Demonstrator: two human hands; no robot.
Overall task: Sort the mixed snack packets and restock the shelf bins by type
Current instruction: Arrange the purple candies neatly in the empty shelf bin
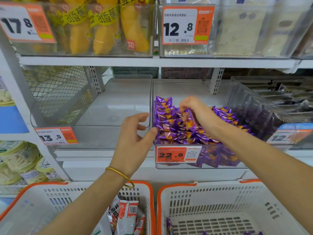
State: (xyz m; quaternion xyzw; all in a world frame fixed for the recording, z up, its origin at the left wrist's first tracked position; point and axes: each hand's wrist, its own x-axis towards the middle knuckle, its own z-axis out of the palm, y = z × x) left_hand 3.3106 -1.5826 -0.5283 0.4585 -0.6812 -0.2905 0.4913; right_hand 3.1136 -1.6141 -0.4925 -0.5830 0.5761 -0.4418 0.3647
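Left white slotted plastic basket with orange rim (50,184): red-and-white snack packets (127,216) upright against its right wall. Right basket, same kind (177,184): few purple packets on floor by near edge.

Left hand (133,143), gold bangle (120,173) on wrist: fingers loose, grasping nothing, thumb tip at front left corner of clear plastic shelf bin (203,167).

Bin packed with purple foil snack packets (172,131), orange 22.8 tag (171,155) on front. Right hand (194,109) inside, fingertips pinching one packet.

Upper shelf: clear bin of yellow banana-shaped packets (101,31).
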